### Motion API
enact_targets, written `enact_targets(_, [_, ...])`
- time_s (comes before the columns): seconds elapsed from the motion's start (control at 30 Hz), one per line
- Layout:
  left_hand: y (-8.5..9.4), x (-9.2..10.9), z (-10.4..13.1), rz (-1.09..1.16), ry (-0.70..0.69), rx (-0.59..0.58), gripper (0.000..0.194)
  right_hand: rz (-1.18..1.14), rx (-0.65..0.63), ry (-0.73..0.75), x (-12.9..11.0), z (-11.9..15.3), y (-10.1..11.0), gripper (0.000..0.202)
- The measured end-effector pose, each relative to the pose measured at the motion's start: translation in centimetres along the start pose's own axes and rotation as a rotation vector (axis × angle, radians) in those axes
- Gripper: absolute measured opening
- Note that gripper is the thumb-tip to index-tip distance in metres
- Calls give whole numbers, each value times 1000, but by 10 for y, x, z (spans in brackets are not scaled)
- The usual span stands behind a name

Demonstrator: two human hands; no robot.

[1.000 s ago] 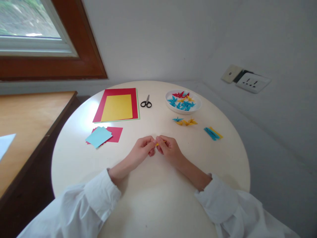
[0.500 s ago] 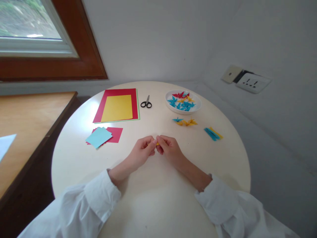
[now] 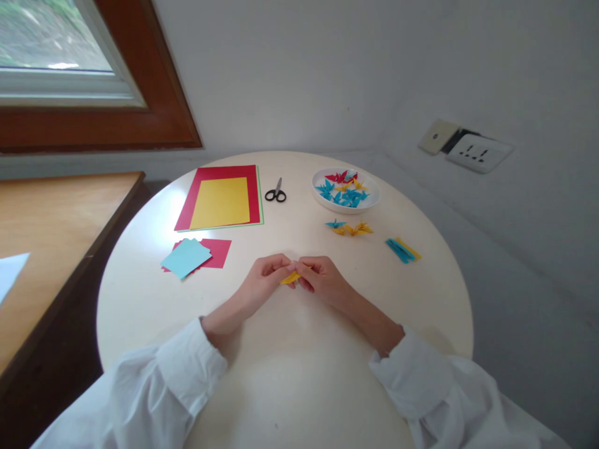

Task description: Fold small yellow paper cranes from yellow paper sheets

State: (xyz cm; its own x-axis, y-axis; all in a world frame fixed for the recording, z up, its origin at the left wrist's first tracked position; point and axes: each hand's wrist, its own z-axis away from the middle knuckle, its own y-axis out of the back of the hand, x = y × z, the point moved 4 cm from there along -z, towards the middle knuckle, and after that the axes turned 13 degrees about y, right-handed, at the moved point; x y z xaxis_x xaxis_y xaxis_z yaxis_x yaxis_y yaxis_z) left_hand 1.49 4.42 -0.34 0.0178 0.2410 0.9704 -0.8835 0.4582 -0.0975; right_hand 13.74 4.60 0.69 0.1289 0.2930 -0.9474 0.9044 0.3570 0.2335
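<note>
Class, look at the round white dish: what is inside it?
Inside the dish lie folded paper birds: red, yellow and blue. They overlap, so the dish's floor beneath them, and any lower birds, cannot be seen.

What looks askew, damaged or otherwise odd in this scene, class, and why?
On the right-hand wall, a dark gap shows between the beige plate and the white socket plate, as if one sits loose. The light-blue paper lies askew over red paper.

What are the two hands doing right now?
Left hand: closed, pinching the yellow folded paper.
Right hand: closed, fingers on the same paper.
</note>
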Motion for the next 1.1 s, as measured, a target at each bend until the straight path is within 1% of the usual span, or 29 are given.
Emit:
enact_targets(0.17, [-1,4,-1,-61,-9,30,19,-1,45,-3,5,-1,1,47])
enact_targets(0.23, [1,4,-1,-48,-9,66,21,-18,85,19,6,-2,2,49])
enact_targets(0.3, [5,3,-2,-8,-10,150,21,-53,145,46,6,-3,3,50])
enact_targets(0.4, [13,3,-1,86,-46,314,20,-121,263,57,8,-3,6,41])
enact_targets(0.5, [17,5,0,136,-92,400,20,-193,350,52,9,-2,5,30])
enact_targets(0.63, [15,6,1,105,-102,436,20,-238,383,66,7,0,1,21])
enact_targets(0.77, [13,7,3,31,-89,456,20,-236,405,85,6,1,-1,16])
enact_targets(0.87, [12,8,4,22,-90,439,19,-229,414,94,6,0,1,15])
enact_targets(1.1, [9,9,5,98,-68,379,19,-185,415,87,7,1,2,13])
